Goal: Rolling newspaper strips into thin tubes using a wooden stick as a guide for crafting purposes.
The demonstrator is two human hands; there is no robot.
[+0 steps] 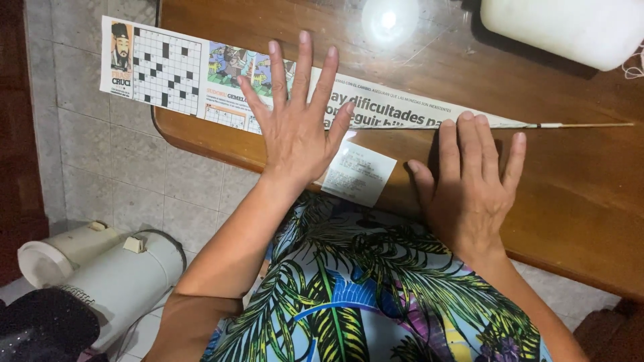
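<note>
Grey tiled flooring [114,167] ran beneath a glossy wooden counter [570,201], and a lamp's glare sat as a bright spot near its far edge. Across the counter lay a long newspaper strip [188,74], its left end with a crossword grid and coloured pictures hanging out past the counter's rounded corner. Toward the right the strip narrowed into a tight roll, and a thin wooden stick [583,125] stuck out of that tapered end.

The person's left hand [295,127] lay flat on the middle of the strip, fingers spread wide, nothing pinched in its grip. The right hand [469,181] also rested palm down on the counter, fingers loosely together, their tips touching the narrow rolled part of the strip just beside the stick; it gripped nothing either. A small white printed slip [359,174] lay at the counter's near edge between the two hands.

A white rounded object [570,27] stood at the far right corner. On the floor to the left sat a white appliance [100,275].
</note>
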